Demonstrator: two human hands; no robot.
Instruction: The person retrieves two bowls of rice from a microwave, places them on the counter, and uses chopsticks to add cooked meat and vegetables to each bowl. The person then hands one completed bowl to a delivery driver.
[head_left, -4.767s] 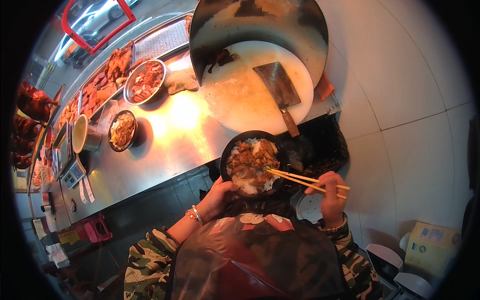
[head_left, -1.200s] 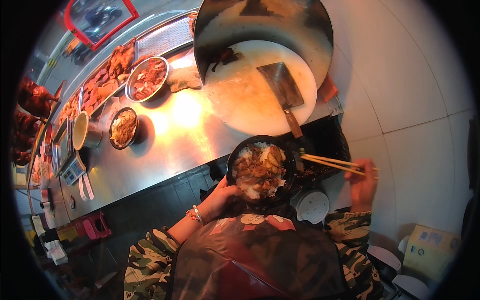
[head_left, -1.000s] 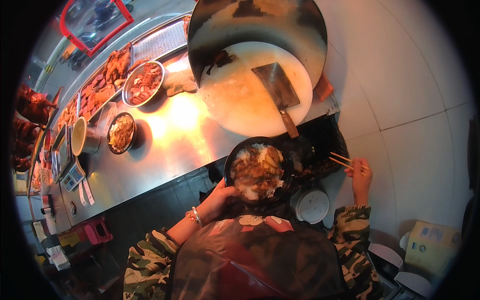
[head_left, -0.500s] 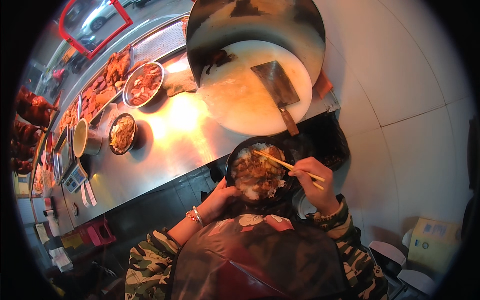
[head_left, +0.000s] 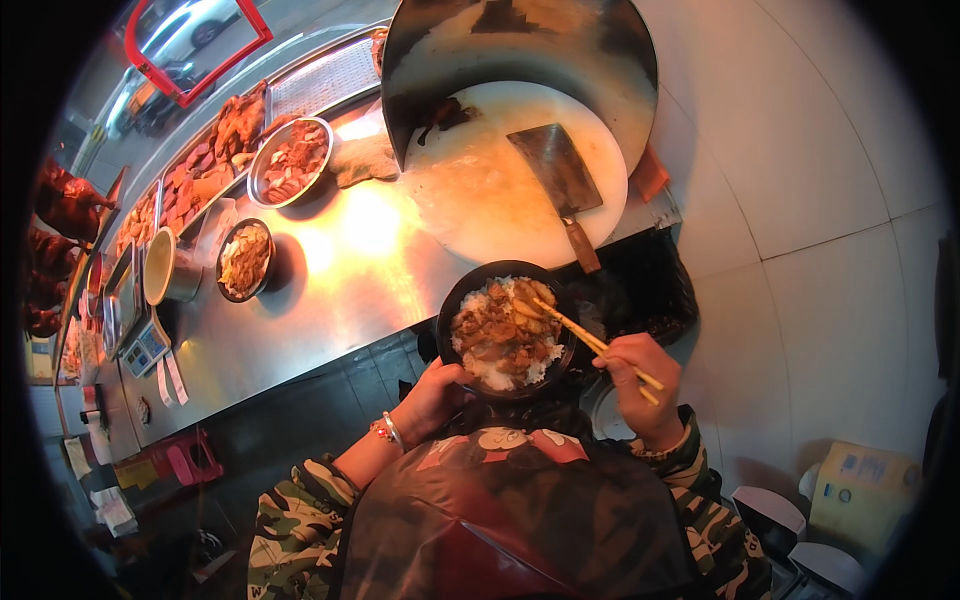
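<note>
My left hand (head_left: 433, 400) grips the lower left rim of a black bowl (head_left: 446, 345), its thumb on the edge and the other fingers hidden beneath. White rice (head_left: 545, 352) topped with brown sauced meat (head_left: 497, 325) fills the bowl, held in front of my apron. Pinched in my right hand (head_left: 640, 385) is a pair of wooden chopsticks (head_left: 592, 343). Their tips touch pale slices (head_left: 530, 300) at the upper right of the food. Beyond the bowl, a cleaver (head_left: 556, 170) with a wooden handle lies on a round white chopping board (head_left: 470, 215).
A curved metal guard (head_left: 520, 60) stands behind the board. On the steel counter (head_left: 330, 335) are a second filled black bowl (head_left: 245, 262), a metal bowl of chopped meat (head_left: 292, 162), a pot (head_left: 172, 270) and a scale (head_left: 147, 347). Roast birds (head_left: 70, 205) hang at the left. A tiled wall (head_left: 780, 180) bounds the right.
The bowl has shifted slightly up and left. My right hand has moved a little right and down, and the chopstick tips sit farther right on the food.
</note>
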